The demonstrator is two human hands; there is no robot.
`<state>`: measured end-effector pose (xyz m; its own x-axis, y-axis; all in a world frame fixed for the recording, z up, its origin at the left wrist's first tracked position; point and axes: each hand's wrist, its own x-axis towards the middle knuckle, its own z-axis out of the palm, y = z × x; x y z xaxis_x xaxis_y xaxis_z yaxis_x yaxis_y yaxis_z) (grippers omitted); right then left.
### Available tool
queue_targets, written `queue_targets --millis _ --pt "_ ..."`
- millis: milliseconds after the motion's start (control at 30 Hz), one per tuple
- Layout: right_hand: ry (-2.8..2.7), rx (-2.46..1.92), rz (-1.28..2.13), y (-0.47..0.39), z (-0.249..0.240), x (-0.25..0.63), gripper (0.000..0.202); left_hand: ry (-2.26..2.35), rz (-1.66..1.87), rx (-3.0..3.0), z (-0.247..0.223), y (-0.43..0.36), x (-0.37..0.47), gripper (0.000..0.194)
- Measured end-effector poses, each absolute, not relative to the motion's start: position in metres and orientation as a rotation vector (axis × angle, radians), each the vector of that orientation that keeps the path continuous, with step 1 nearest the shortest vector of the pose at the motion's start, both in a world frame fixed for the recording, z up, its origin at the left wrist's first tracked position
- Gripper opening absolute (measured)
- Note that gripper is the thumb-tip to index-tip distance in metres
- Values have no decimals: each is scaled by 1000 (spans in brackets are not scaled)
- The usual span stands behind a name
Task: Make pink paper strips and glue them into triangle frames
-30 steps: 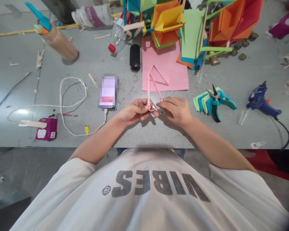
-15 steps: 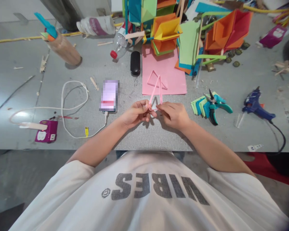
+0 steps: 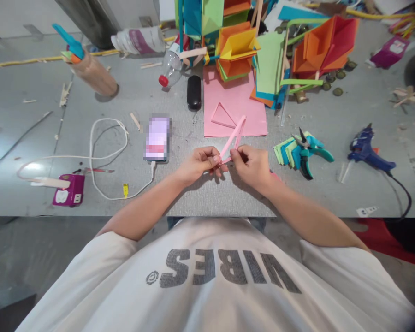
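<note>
Between my hands is a narrow pink paper strip [image 3: 232,136], folded into a triangle shape. My left hand [image 3: 203,161] pinches its lower left corner between thumb and fingers. On the other side my right hand [image 3: 249,165] grips the strip near its lower right corner, fingers curled. Beyond the hands, a second pink paper triangle [image 3: 223,115] lies flat on pink paper sheets [image 3: 235,97]. Both hands are just above the grey table, close to its front edge.
To the left lie a phone [image 3: 157,138] with a white cable [image 3: 90,159] and a purple power cube [image 3: 68,190]. On the right are pliers [image 3: 306,150] on folded paper pieces [image 3: 287,154] and a blue glue gun [image 3: 370,150]. Colourful folded paper [image 3: 235,44] stands behind, near a plastic bottle [image 3: 172,67].
The pink strip triangle has tilted, its top corner swinging right and lower. My right hand has turned and shifted slightly right, still gripping the strip. My left hand keeps its pinch.
</note>
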<state>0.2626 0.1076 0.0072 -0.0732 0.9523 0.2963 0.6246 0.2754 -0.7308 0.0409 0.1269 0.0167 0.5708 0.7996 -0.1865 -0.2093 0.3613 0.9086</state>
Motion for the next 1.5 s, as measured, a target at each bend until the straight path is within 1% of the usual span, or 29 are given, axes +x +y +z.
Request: queue_targets --millis 167,267,433,667,800,900,1000,1167,1233,1333,1500 --pt "-1791 -1442 642 108 5 263 49 692 620 1003 20 126 40 53" --pt "-1807 -1466 649 111 3 264 44 732 622 1026 18 127 40 52" --pt "-1855 -1545 456 115 3 264 42 933 834 1172 12 131 41 41" --pt "-1923 -1653 412 111 4 260 40 1105 991 1403 7 127 41 25" --pt "-2066 -1635 453 108 6 259 33 1151 1099 1493 7 127 41 31" --pt "-2174 -1605 473 103 11 258 28 1169 1174 1518 7 130 41 29" --pt "-2236 -1556 515 99 14 255 22 1105 1231 1379 7 133 42 28" --pt "-2228 -1489 531 98 15 256 8 1012 1191 1183 12 136 39 38" --pt "-2235 -1473 539 98 14 257 9 970 1131 1156 14 138 37 42" --pt "-2256 -1459 538 97 12 257 21 901 1076 1160 15 138 35 42" --pt "-2268 -1375 398 93 11 256 33 871 1064 1229 17 138 34 47"
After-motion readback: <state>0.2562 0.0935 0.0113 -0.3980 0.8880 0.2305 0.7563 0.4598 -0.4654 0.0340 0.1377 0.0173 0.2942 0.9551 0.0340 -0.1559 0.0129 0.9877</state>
